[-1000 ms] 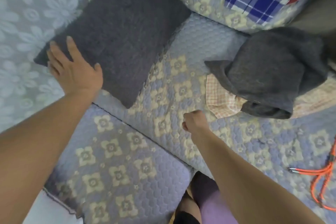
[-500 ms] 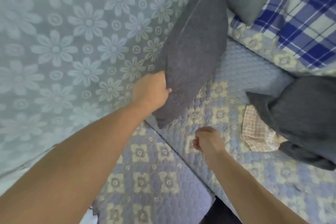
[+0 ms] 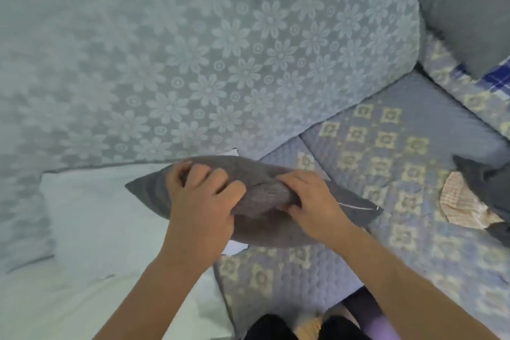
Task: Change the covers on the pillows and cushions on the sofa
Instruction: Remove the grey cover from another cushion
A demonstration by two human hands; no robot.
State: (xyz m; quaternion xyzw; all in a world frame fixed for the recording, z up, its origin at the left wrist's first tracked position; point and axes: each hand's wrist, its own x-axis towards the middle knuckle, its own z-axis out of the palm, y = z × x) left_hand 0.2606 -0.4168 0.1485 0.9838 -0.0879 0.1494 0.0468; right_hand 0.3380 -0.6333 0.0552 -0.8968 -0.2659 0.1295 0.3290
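The left hand (image 3: pixel 202 201) gripped the dark grey cushion (image 3: pixel 256 199) from above, its fingers curled over the near-left part of the cover and digging into the fabric. The right hand (image 3: pixel 314 204) held the same cushion just beside it, fingers bent and pinching a bunched fold of the grey cover near the middle of the upper edge. The cushion was held between both hands, lying roughly flat with one pointed corner toward the left and the other toward the right, where a pale zip line (image 3: pixel 358 206) ran along the seam. It hung over the front edge of the sofa seat (image 3: pixel 386 130), which wore a quilted blue-lilac cover with cream flower squares. To the left lay a white sheet (image 3: pixel 96 215), and behind it rose the sofa back (image 3: pixel 207 50) in a pale blue-grey fabric printed with daisies. At the right edge a heap of dark grey cloth (image 3: pixel 491 182) rested on a peach checked fabric (image 3: pixel 463 204). A grey pillow (image 3: pixel 469 8) and a strip of blue plaid fabric (image 3: pixel 496 80) sat in the top right corner. No writing or label could be read anywhere.
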